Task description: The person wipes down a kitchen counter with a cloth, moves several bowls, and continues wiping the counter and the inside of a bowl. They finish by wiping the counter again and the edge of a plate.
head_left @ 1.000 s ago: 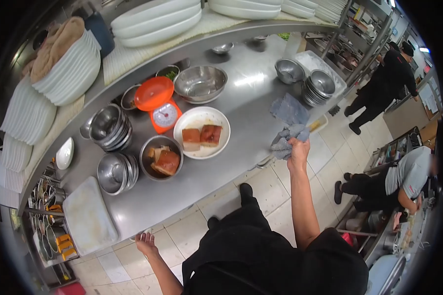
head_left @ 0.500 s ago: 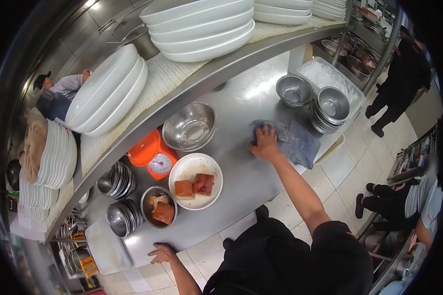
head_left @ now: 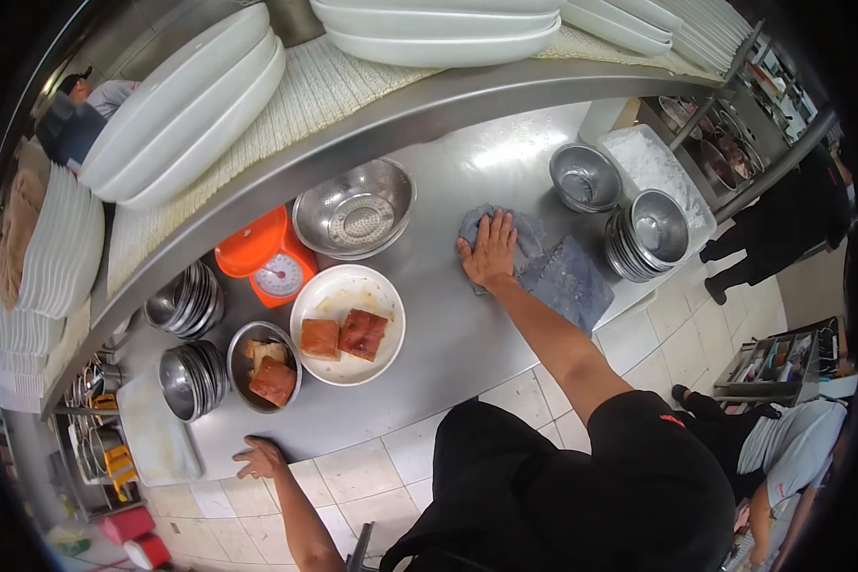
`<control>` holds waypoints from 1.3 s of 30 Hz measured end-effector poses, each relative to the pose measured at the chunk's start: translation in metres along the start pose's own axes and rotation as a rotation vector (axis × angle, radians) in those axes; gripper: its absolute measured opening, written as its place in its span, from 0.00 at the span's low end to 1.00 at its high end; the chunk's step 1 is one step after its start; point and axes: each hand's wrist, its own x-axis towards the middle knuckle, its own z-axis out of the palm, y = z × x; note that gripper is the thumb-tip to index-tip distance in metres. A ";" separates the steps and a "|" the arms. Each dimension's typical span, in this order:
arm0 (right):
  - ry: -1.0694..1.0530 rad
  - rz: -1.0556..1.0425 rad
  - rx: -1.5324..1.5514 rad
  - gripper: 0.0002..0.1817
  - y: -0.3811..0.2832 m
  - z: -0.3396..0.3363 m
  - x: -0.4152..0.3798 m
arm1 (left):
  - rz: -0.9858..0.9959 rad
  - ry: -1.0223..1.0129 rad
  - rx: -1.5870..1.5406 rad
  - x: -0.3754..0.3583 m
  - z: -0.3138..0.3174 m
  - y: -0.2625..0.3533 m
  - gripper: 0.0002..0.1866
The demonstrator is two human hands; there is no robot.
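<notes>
Stainless steel forms our worktop [head_left: 448, 357], below a shelf [head_left: 419, 110] along its back edge. Toward its right end lies the crumpled blue-grey cloth [head_left: 527, 232], under our right hand [head_left: 489, 248], palm down, fingers extended, pinching nothing. We judge it light, limp and unbreakable (perhaps damp, though we cannot tell by sight); a gathered fold should give the surest hold. Just beside it, nearer the right front corner, spreads a flatter cloth [head_left: 570, 284]. Farther left stands a white plate [head_left: 391, 319]. Our left hand [head_left: 260, 459], fingers spread, is at the front edge, near the cutting board [head_left: 159, 429].
</notes>
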 end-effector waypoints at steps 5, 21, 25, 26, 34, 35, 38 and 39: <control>0.021 -0.033 -0.019 0.43 -0.001 -0.001 -0.002 | 0.003 0.014 -0.115 0.003 0.014 -0.006 0.47; 0.474 -0.460 0.226 0.37 -0.020 -0.023 0.168 | -0.053 -0.065 -0.204 -0.015 -0.022 0.003 0.42; 0.315 -0.414 0.312 0.41 -0.049 -0.013 0.290 | -0.065 -0.076 -0.192 -0.012 -0.021 0.003 0.42; 0.354 -0.449 0.278 0.41 -0.048 -0.002 0.320 | -0.084 -0.068 -0.177 -0.011 -0.020 0.002 0.42; 0.079 -0.260 -0.243 0.39 -0.064 -0.010 0.326 | -0.040 -0.060 -0.160 -0.005 -0.014 -0.004 0.41; 0.127 -0.339 -0.320 0.34 -0.056 -0.006 0.325 | -0.047 -0.055 -0.144 -0.004 -0.011 -0.005 0.42; 0.234 -0.505 -0.380 0.23 -0.042 -0.003 0.294 | -0.041 -0.073 -0.140 -0.006 -0.019 -0.002 0.42; 0.354 -0.618 -0.253 0.22 -0.027 0.015 0.291 | -0.062 -0.075 -0.131 -0.004 -0.017 -0.003 0.43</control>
